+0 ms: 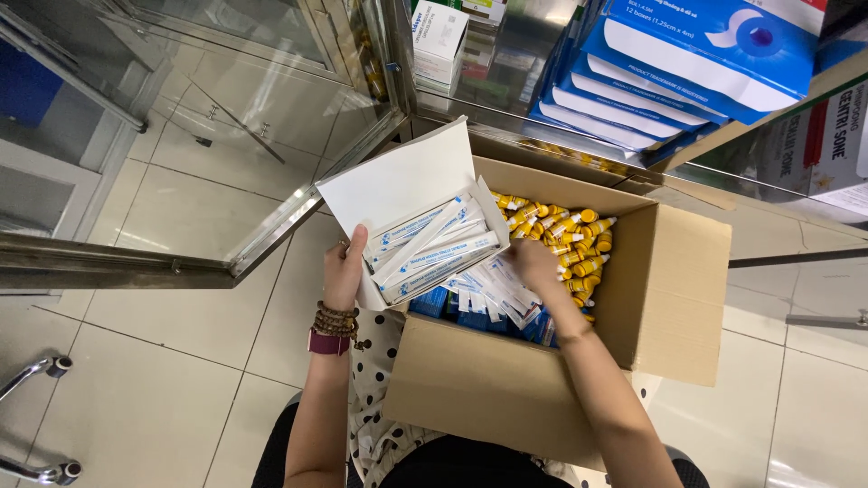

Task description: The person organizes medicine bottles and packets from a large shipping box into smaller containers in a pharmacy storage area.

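White small box [425,237], lid up, sits in the left hand [344,271], whose grip is closed on its edge at 9 o'clock. It looks partly filled with packets. The right hand [535,267] reaches into the brown carton [665,280] at 3 o'clock, where many packets [493,289] wait; its grip cannot be made out.

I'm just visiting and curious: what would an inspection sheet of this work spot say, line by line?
Surface: pale tiled floor; the cardboard box sits on the person's lap.
Job's things: small white box, lid open, filled with long wrapped packets; more packets loose in the cardboard box beside yellow-capped vials.
Clutter: nothing seen.
Hands: left hand holds the white box at its edge; right hand reaches into the loose packets, grasp hidden.
Cables: nothing seen.
Surroundings: glass cabinet door open; stacked blue cartons on the shelf above; chrome tube legs at left.
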